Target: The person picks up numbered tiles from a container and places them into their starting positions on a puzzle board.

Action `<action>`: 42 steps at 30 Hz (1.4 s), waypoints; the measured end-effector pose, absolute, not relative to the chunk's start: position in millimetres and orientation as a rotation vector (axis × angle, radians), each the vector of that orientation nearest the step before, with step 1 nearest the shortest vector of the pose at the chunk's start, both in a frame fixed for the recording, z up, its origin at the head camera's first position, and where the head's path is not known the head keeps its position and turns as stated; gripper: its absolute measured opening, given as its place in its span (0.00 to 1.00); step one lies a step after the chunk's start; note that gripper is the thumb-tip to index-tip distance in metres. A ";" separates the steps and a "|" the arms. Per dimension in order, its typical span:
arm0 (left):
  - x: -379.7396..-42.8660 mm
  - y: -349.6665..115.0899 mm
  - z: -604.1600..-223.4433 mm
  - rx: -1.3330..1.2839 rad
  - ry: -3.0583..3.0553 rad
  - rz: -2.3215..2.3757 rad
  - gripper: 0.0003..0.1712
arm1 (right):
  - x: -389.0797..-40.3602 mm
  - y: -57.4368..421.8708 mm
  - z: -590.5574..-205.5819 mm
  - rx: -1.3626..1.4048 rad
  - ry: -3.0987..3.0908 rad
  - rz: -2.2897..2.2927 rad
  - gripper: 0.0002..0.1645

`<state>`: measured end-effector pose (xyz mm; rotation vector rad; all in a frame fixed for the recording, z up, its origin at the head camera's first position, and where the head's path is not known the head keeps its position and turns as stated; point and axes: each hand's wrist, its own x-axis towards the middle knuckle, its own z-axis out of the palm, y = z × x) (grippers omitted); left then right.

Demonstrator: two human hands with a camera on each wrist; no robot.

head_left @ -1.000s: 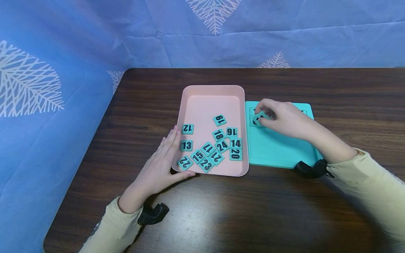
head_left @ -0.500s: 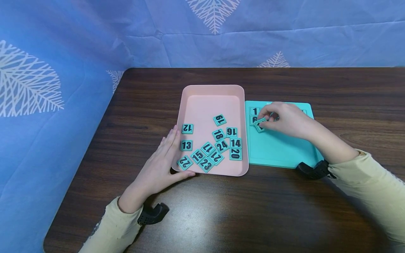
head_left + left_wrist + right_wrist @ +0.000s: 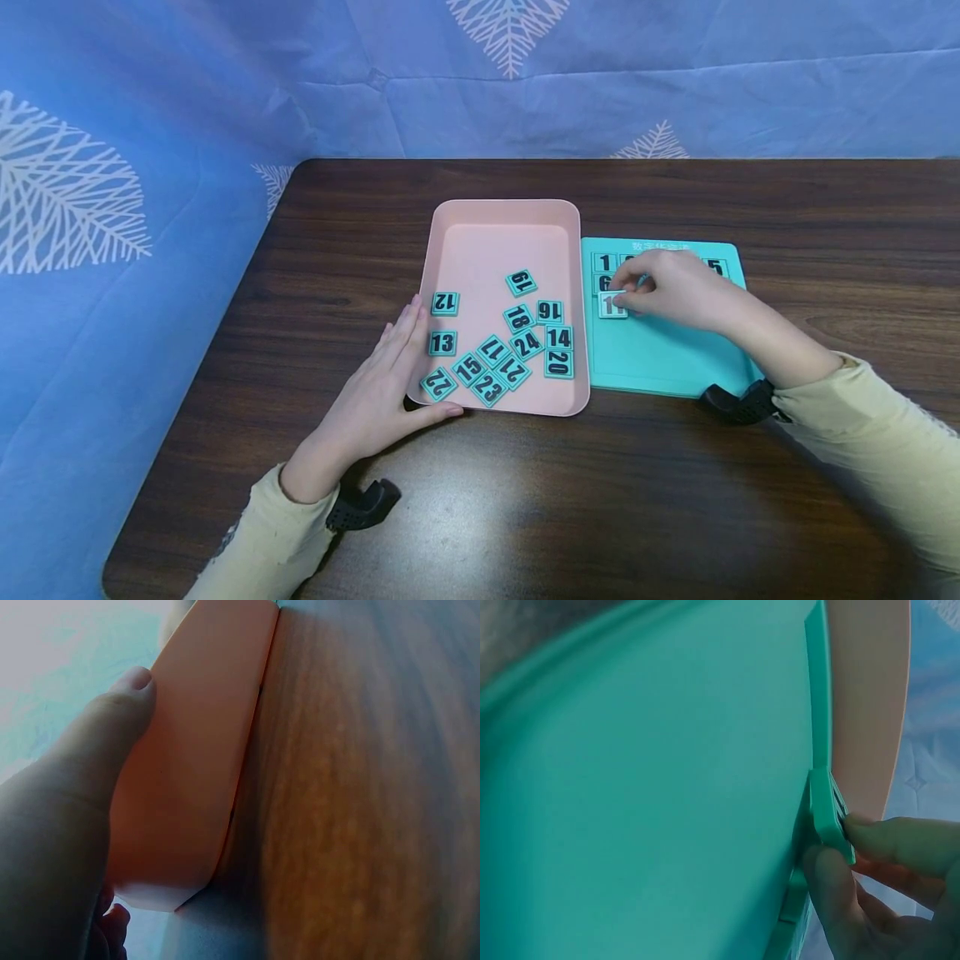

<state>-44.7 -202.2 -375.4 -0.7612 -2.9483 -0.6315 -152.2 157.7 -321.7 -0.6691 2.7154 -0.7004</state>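
Observation:
My right hand (image 3: 678, 287) pinches a number tile (image 3: 611, 307) that looks like 11, partly covered by my fingertips. In the right wrist view the tile (image 3: 828, 810) is tilted against the left rim of the turquoise tray (image 3: 667, 787), between thumb and finger. Just beyond it in the tray, tiles 1 (image 3: 604, 262) and 6 (image 3: 603, 283) show, and tile 5 (image 3: 716, 266) sits farther right; my hand hides others. My left hand (image 3: 378, 383) rests with straight fingers along the left side of the pink tray (image 3: 506, 237), its thumb at the near edge.
Several loose tiles, such as 12 (image 3: 446, 303), 19 (image 3: 521, 283) and 23 (image 3: 489, 389), lie at various angles in the pink tray. Both trays stand side by side on a dark wooden table (image 3: 525, 500). A blue patterned cloth (image 3: 360, 83) hangs behind.
The tile in my right hand has moved slightly toward me and turned from slanted to nearly square with the rows, below tile 6. My left hand stays in place.

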 end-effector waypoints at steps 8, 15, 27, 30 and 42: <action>-45.3 -202.4 -375.4 -0.758 -2.948 -0.633 0.65 | -152.3 153.2 -324.4 -0.718 2.765 -0.668 0.06; -46.3 -202.3 -375.4 -0.752 -2.950 -0.639 0.65 | -153.3 151.6 -325.7 -0.706 2.781 -0.662 0.07; -46.3 -202.2 -376.0 -0.750 -2.956 -0.643 0.65 | -153.2 148.6 -326.1 -0.727 2.797 -0.650 0.05; -46.2 -202.2 -376.2 -0.750 -2.956 -0.643 0.65 | -153.2 148.1 -326.3 -0.740 2.798 -0.653 0.05; -45.3 -202.2 -376.1 -0.753 -2.953 -0.643 0.65 | -152.6 147.6 -327.1 -0.732 2.790 -0.643 0.05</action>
